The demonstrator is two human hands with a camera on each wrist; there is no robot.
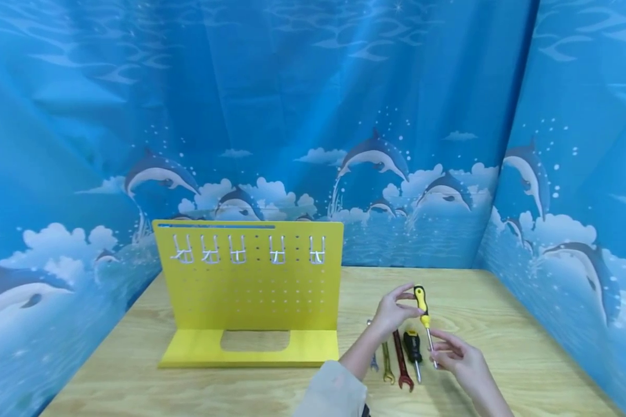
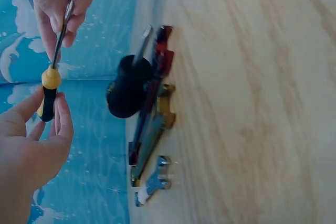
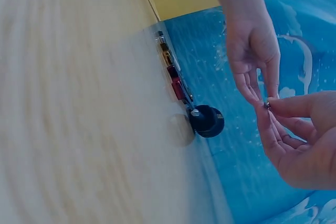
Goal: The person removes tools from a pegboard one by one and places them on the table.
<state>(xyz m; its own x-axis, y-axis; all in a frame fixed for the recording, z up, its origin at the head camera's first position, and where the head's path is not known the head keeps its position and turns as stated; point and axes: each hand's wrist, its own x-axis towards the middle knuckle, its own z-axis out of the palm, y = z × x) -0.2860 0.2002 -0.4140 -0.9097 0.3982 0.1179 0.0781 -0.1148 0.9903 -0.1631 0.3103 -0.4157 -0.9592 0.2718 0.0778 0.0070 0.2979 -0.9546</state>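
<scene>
A yellow-and-black screwdriver [image 1: 421, 300] is held up off the table between both hands. My left hand [image 1: 392, 313] pinches its handle, thumb on one side and fingertips on the other. Lower down, my right hand [image 1: 460, 358] grips the metal shaft near its tip. In the left wrist view, the left hand [image 2: 39, 145] sits at the handle and the right hand [image 2: 63, 3] at the shaft. Just left of the right hand, a black screwdriver [image 1: 412, 346] lies on the table. Beside it are a red wrench [image 1: 403, 365], a gold wrench [image 1: 387, 364] and a small silver-blue wrench [image 1: 374, 362], partly behind the left arm.
A yellow pegboard stand [image 1: 255, 289] stands left of the tools, with several white wire hooks [image 1: 237, 249] along its upper part. The wooden table [image 1: 229, 394] meets a blue dolphin-print curtain [image 1: 281, 116] at its back and sides.
</scene>
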